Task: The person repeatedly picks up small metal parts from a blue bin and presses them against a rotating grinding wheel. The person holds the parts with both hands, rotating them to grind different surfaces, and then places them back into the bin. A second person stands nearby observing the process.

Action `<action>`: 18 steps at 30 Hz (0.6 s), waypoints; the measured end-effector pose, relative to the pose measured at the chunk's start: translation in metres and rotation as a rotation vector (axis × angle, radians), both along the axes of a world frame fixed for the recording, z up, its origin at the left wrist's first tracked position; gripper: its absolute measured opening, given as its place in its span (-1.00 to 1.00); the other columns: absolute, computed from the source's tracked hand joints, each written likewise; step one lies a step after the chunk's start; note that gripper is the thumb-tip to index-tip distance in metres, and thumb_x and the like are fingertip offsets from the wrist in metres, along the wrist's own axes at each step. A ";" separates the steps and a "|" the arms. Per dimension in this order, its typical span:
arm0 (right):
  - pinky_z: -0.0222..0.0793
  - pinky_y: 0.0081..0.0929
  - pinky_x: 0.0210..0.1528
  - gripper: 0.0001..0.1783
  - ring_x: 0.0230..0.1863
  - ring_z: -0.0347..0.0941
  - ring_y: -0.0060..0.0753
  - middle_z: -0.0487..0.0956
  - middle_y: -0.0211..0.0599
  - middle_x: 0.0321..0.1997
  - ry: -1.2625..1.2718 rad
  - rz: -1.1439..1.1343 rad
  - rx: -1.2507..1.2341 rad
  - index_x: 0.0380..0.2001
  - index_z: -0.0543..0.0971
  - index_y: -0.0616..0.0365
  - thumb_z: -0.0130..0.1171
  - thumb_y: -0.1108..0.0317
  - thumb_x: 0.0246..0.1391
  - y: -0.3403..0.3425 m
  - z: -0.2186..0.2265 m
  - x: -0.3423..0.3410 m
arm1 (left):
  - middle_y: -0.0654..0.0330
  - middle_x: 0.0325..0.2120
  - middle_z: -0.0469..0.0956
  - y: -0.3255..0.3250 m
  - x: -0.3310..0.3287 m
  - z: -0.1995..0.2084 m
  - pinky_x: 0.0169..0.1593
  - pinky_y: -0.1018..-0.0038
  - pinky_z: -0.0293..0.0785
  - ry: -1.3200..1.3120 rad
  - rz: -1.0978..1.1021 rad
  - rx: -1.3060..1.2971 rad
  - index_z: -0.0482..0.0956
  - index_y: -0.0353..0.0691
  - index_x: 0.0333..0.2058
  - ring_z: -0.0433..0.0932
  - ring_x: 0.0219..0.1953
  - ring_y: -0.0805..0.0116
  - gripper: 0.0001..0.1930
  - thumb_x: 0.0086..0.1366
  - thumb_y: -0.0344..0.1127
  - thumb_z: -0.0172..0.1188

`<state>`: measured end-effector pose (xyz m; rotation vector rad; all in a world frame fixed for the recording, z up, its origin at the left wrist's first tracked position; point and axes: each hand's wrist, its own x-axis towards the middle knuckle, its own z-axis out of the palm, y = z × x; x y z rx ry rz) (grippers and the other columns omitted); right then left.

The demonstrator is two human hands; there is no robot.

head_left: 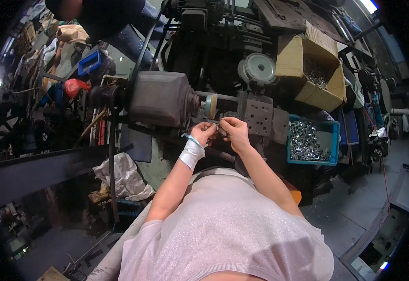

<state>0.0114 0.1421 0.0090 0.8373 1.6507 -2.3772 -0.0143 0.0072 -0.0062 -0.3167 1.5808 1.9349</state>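
My left hand (204, 133) and my right hand (235, 133) meet in front of the machine, fingertips almost touching. Both are closed in a pinch around a small grey metal piece (221, 131), mostly covered by the fingers; its exact kind cannot be made out. White wrapping (192, 154) and a light blue band circle my left wrist. Just beyond the hands is a round wheel (210, 106) with a tan and teal rim, mounted on the spindle of a dark motor housing (158, 98). A metal block with holes (259, 117) stands right of my right hand.
A teal bin (313, 162) of shiny metal parts stands at the right. Behind it an open cardboard box (291, 58) holds more small pieces. A pale round disc (260, 68) sits at the back. Crumpled whitish sacking (126, 175) lies at the left. Another person's leg (129, 44) shows at far left.
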 end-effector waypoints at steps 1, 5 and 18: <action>0.14 -0.76 -0.73 -0.82 -0.65 0.28 -0.76 0.47 -0.50 -0.59 -0.014 -0.012 0.042 -0.41 0.53 0.21 0.14 0.33 -0.09 -0.001 -0.003 -0.001 | 0.35 -0.61 0.44 0.002 0.000 0.000 -0.56 0.65 0.26 0.040 -0.009 -0.052 0.48 -0.20 -0.49 0.36 -0.58 0.59 -0.82 0.10 -0.21 0.14; 0.17 -0.73 -0.70 -0.83 -0.64 0.30 -0.72 0.48 -0.47 -0.61 -0.010 -0.005 0.280 -0.46 0.55 0.25 0.14 0.36 -0.11 -0.004 -0.011 -0.010 | 0.33 -0.64 0.46 0.007 -0.003 -0.012 -0.63 0.66 0.20 0.089 0.003 -0.175 0.47 -0.21 -0.46 0.36 -0.63 0.59 -0.86 0.08 -0.26 0.13; 0.28 -0.70 -0.48 -0.87 -0.54 0.36 -0.66 0.53 -0.35 -0.57 0.125 -0.071 0.559 -0.48 0.55 0.32 0.13 0.48 -0.16 -0.013 -0.040 -0.025 | 0.32 -0.61 0.44 0.016 -0.009 -0.045 -0.68 0.65 0.14 0.026 0.164 -0.079 0.45 -0.19 -0.38 0.28 -0.69 0.59 -0.85 0.08 -0.29 0.13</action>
